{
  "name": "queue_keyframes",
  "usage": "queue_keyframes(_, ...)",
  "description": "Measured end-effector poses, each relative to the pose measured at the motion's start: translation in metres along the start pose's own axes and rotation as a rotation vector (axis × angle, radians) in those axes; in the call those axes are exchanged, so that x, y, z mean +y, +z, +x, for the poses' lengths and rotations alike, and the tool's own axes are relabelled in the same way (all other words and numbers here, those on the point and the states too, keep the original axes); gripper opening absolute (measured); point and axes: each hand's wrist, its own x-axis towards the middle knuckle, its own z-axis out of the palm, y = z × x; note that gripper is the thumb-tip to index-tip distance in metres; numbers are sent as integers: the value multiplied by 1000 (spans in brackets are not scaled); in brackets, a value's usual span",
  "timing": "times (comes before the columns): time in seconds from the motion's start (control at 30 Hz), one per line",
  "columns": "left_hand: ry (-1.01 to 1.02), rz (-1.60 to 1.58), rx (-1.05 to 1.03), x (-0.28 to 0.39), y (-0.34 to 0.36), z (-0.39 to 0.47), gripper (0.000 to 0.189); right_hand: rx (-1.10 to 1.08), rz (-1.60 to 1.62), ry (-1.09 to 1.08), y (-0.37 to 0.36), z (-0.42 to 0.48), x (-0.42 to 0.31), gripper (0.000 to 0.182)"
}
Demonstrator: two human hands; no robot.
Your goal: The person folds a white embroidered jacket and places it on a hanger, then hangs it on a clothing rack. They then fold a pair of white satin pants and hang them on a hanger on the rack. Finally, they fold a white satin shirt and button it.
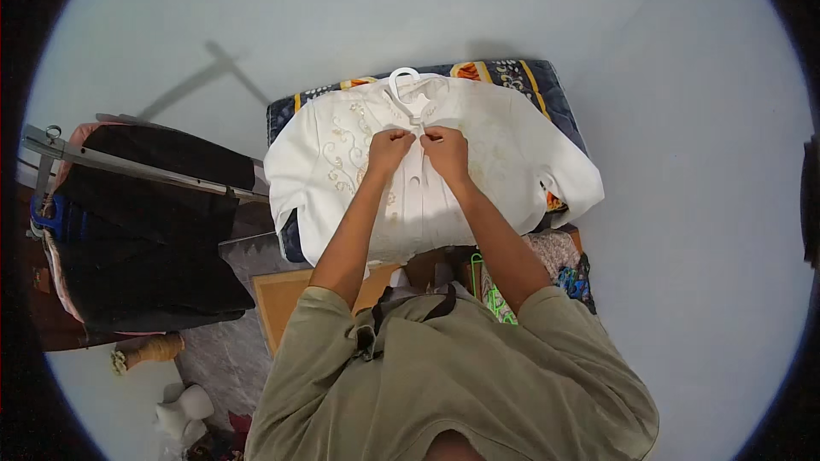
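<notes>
A white long-sleeved garment (500,141) with pale gold embroidery lies spread, front up, on a dark patterned cloth (556,93) that covers a raised surface. A white plastic hanger (393,84) sits in its neck, the hook lying above the collar. My left hand (389,152) pinches the front placket just below the collar. Opposite it, my right hand (446,152) pinches the other edge, with a narrow gap between the two hands. What exactly lies between the fingertips is too small to tell.
Left of the covered surface, dark garments (160,224) hang by a metal rail (160,173) with a blue hanger (61,218). Green hangers (498,304) and folded fabric (554,250) lie below the right side. A brown board (282,301) is near my body.
</notes>
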Motion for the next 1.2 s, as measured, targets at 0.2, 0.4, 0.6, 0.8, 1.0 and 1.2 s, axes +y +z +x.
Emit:
queue_keyframes(0.2, -28, -101, -16, -23, 1, 9, 21, -29, 27, 69, 0, 4, 3, 26)
queue_keyframes(0.4, -25, -100, -54, -24, 2, 8, 17, -188, 345, 327, -13, -2, -12, 26)
queue_keyframes(0.6, 82, 130, -40, -25, -3, 7, 32, -232, 532, 435, -15, -6, -11, 21)
queue_keyframes(0.8, 22, 292, 39, -7, 5, 0, 30, -196, 400, 364, -7, -7, -7, 16)
queue_keyframes(1.0, 88, 3, 21, -36, 4, 9, 16, -93, 368, 211, 4, -11, 5, 13)
queue_keyframes(1.2, 115, -99, 89, -38, 14, 6, 14, -37, 113, 76, 9, -4, 13, 14)
